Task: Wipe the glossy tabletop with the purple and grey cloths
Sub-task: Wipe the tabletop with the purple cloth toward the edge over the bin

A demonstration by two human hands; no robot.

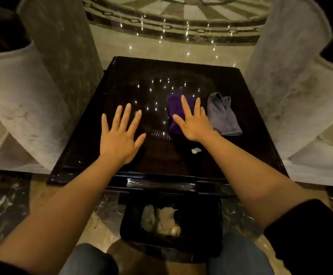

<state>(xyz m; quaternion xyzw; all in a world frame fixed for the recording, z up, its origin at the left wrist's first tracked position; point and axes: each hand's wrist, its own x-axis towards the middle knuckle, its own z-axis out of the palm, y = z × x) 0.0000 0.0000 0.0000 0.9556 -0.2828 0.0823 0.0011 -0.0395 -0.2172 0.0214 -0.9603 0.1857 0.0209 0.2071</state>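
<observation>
Denim-clad knees [239, 257] sit at the bottom edge, with a dark sleeve [310, 233] pushed up on the right forearm. Just beyond the knees a black bin [205, 221] stands on the marble floor [0, 207], holding crumpled pale scraps. Both bare forearms reach forward over the near rim of the glossy tabletop [106, 92], a square black surface that mirrors small ceiling lights.

On the person's left, the left hand [120, 139] is spread flat with fingers apart, palm down over bare tabletop, holding nothing; whether it touches the surface cannot be told. A small white scrap [196, 150] lies on the tabletop near the right wrist.

Farther in, the right hand [191, 124] is also open, fingers splayed, its palm and fingers lying over the right part of the purple cloth [174, 110]. That cloth is bunched on the tabletop right of centre. Just beside it, toward the right edge, the grey cloth [223, 116] lies crumpled and untouched, close to the right hand's outer fingers.

Pale upholstered armchairs [22, 92] flank the table on both sides. Beyond the far edge, polished floor shows a curved patterned inlay [171, 26] dotted with light reflections.
</observation>
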